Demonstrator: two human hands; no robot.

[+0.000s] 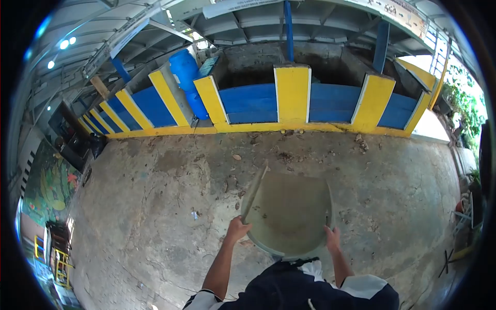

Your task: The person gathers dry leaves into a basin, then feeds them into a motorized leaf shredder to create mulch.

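Close in front of my body is a large grey-green pan point(294, 212), shaped like a wide scoop. Its near end is rounded with a raised rim, and its far edge runs nearly straight. Dirt stains and a few small bits of debris mark its inside. My left hand point(238, 230) is closed around the left rim, by a long narrow side piece. On the opposite side, my right hand point(332, 237) grips the right rim. The pan overlaps the concrete floor in this view, and its underside is hidden.
Dry leaves point(284, 157) and a small white scrap point(195, 214) lie on the concrete floor point(150, 222). Yellow-and-blue stalls point(248, 103) line the far side, with blue barrels point(184, 70) between two of them. A black bag point(97, 144) and a painted board point(49, 183) stand at left.
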